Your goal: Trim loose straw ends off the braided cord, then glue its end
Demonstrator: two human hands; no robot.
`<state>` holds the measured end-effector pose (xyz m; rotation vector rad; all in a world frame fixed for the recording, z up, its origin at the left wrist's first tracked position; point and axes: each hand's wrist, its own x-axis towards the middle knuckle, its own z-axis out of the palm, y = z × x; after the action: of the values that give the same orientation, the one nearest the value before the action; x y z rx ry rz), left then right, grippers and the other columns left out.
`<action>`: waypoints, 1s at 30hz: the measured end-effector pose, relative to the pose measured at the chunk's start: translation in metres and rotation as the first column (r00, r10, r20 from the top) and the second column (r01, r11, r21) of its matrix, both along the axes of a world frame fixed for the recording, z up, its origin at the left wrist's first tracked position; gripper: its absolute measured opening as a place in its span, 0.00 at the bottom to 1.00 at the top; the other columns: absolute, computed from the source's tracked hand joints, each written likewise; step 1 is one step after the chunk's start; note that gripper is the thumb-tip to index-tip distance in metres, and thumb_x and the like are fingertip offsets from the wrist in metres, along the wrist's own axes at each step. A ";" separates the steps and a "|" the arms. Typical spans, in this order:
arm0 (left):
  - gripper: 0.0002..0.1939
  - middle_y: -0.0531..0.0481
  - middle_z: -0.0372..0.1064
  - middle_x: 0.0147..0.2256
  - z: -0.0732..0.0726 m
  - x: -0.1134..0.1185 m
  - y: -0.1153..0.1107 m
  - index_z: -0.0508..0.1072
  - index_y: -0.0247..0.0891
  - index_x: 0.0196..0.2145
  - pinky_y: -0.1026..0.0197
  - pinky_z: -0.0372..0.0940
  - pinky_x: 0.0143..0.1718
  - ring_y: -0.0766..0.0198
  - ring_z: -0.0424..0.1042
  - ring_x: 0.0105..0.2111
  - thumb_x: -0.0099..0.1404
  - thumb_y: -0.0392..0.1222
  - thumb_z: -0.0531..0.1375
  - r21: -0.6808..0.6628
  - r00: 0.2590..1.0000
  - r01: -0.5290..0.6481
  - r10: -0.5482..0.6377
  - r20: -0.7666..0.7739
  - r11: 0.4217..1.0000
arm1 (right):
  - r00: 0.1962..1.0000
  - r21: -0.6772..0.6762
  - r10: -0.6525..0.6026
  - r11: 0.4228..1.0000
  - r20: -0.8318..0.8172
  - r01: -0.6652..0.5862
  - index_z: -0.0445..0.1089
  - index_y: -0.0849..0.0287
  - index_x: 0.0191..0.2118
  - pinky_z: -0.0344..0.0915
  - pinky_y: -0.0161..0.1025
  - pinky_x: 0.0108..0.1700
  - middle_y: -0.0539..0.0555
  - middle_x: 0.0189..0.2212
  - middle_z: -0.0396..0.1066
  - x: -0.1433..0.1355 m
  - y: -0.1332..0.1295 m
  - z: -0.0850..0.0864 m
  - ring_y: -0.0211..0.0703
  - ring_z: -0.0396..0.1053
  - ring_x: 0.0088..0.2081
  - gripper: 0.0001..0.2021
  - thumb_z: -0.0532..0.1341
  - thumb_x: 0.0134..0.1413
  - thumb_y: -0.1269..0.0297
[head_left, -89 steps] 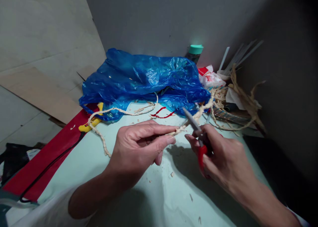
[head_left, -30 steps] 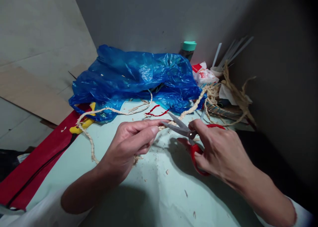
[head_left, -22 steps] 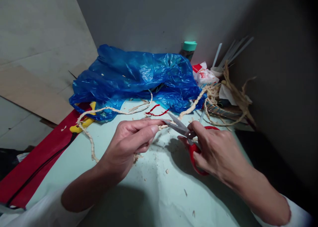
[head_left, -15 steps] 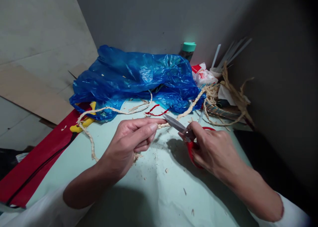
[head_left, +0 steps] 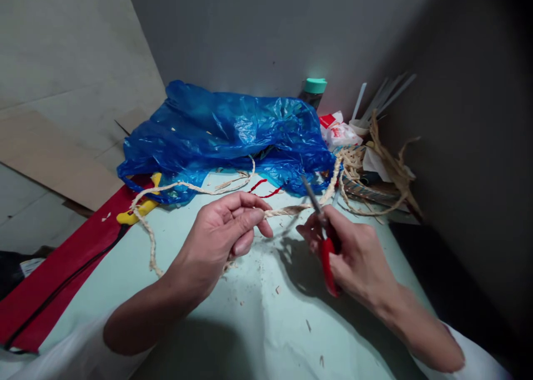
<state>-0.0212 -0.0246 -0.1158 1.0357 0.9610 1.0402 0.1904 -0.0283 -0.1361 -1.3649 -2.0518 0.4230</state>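
The pale twisted cord (head_left: 287,211) is over the middle of the surface (head_left: 291,330), running from the left hand (head_left: 229,224) past the scissors (head_left: 327,258) and up toward the back right corner, where a woven piece (head_left: 372,190) sits. The cord looks light and dry, a bit rough, and easy to bend, so it should not slip much. It may fray or come untwisted if it is rubbed or pulled hard. A good place to hold it seems to be where the twist is tight, close to the loose, flat bit, with a soft pinch. The left thumb and first finger do just that: they are pressed together on the cord, with the other fingers curled under. The right hand (head_left: 358,252) has its fingers wrapped round the red handles of the scissors, and the blades point up and away. The blades are seen almost from the side, so I cannot tell how far apart they are, or if they touch the cord. A thin cord (head_left: 183,185) curves near the left edge, over a yellow handle (head_left: 144,209). A big blue bag (head_left: 233,127) lies along the back edge, with a red string (head_left: 270,194) in front of it.
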 end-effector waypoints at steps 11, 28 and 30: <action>0.07 0.57 0.69 0.27 0.010 0.005 -0.006 0.72 0.38 0.28 0.72 0.62 0.30 0.73 0.68 0.28 0.58 0.33 0.68 0.179 0.979 -0.123 0.150 -0.140 0.976 | 0.943 -0.400 -0.040 0.911 -0.329 -0.101 0.64 0.55 0.34 0.61 0.34 0.22 0.47 0.19 0.73 -0.010 -0.006 0.007 0.37 0.64 0.17 0.12 0.60 0.60 0.51; 0.13 0.51 0.77 0.35 0.021 0.013 -0.016 0.73 0.40 0.43 0.67 0.69 0.40 0.65 0.77 0.38 0.59 0.31 0.64 0.139 0.968 -0.206 0.223 -0.116 0.968 | 0.846 0.441 -0.167 0.893 0.506 -0.088 0.66 0.61 0.36 0.47 0.37 0.21 0.49 0.14 0.64 0.000 -0.007 -0.002 0.45 0.65 0.15 0.08 0.54 0.54 0.63; 0.16 0.51 0.76 0.34 0.020 0.013 -0.016 0.72 0.40 0.44 0.66 0.70 0.42 0.64 0.77 0.39 0.58 0.32 0.65 0.159 0.960 -0.226 0.248 -0.132 0.961 | 0.824 0.476 -0.202 0.875 0.530 -0.092 0.66 0.61 0.37 0.48 0.37 0.21 0.49 0.14 0.66 0.000 -0.007 -0.001 0.46 0.66 0.15 0.08 0.53 0.53 0.65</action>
<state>-0.0078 -0.0409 -0.0962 1.1484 1.1690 1.2571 0.1900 -0.0353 -0.1372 -1.3174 -2.3435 -0.5834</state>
